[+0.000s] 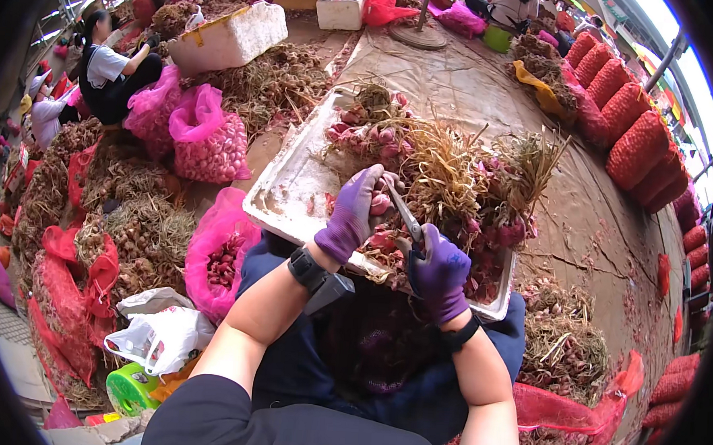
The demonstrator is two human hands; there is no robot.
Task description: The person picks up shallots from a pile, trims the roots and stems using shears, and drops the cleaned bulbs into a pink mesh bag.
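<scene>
On my lap rests a white foam tray [294, 175], heaped on its right with purple garlic bulbs and dried stalks [448, 167]. My left hand [349, 214], in a purple glove, is closed on a garlic bulb [381, 203] over the tray's near part. Gripped in my gloved right hand [442, 275] is a pair of shears [405, 215], its metal blades pointing up and left to the bulb beside my left fingers. Whether the blades touch the bulb, I cannot tell. Loose skins and trimmings [383, 260] lie at the tray's near edge.
Pink mesh bags [222, 252] of garlic stand to my left, near a white plastic bag [161, 337] and a green stool [132, 388]. Stalk heaps [564, 338] lie on both sides. Full red sacks [638, 149] line the far right. A person [110, 69] sits at the upper left.
</scene>
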